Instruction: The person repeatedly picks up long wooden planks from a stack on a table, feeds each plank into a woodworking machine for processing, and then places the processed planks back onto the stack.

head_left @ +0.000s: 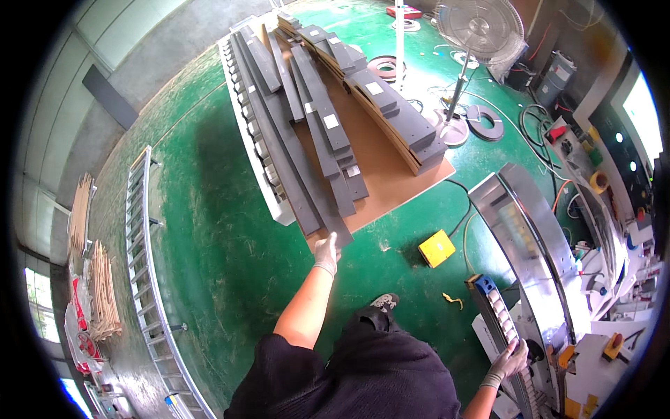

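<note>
My left hand (326,253), in a pale glove, is closed on the near end of a long dark grey board (336,225). That board lies lengthwise along the left side of a pile of similar grey panels (324,119), several with white labels. Brown board (401,192) lies under the pile. On my right, my gloved right hand (509,359) curls over a roller rail (497,311) with pale rollers and a blue end piece. Part of its grip is hidden.
A white roller conveyor (279,209) runs along the pile's left side. A yellow foot-pedal box (437,248) with a cable sits on the green floor. Right are a curved metal machine housing (525,237) and a standing fan (479,31). An aluminium ladder (143,258) lies left.
</note>
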Demonstrator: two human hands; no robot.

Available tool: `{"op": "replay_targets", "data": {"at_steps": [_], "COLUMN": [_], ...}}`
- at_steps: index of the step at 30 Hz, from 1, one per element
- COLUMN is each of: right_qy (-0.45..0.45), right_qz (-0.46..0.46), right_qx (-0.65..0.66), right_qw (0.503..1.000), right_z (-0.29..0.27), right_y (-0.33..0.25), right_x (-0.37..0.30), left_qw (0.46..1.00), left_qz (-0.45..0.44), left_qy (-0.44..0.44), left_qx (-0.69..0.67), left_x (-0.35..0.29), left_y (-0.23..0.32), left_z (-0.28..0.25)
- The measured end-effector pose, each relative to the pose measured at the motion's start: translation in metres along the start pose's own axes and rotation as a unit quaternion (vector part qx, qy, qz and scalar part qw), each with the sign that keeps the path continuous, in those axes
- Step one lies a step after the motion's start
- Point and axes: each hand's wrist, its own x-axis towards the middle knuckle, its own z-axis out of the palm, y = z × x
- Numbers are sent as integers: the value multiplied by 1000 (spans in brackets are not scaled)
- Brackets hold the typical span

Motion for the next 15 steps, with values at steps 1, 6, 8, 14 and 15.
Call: {"op": "replay_targets", "data": {"at_steps": [1,6,8,14,15], "right_qy": [-27,-52,-29,-22,-30], "right_qz": [13,-17,-16,-9,-2], "right_qx": [-21,-28,-42,-34,-36], "right_qw": [999,998,999,999,999], "right_z": [0,15,26,35,30], "right_y": [-17,-61,-61,-54,-60], "right_x": [5,13,17,18,18], "left_qw": [1000,996,999,997,997], "left_qz": [-4,-7,-31,-57,-58], "left_qy": [-27,-12,-3,4,1], "left_qx": [9,86,37,-56,-58], "left_x": [6,-15,-19,-15,-15], "left_y": [-1,11,14,7,6], "left_z": [-5,20,27,22,17]}}
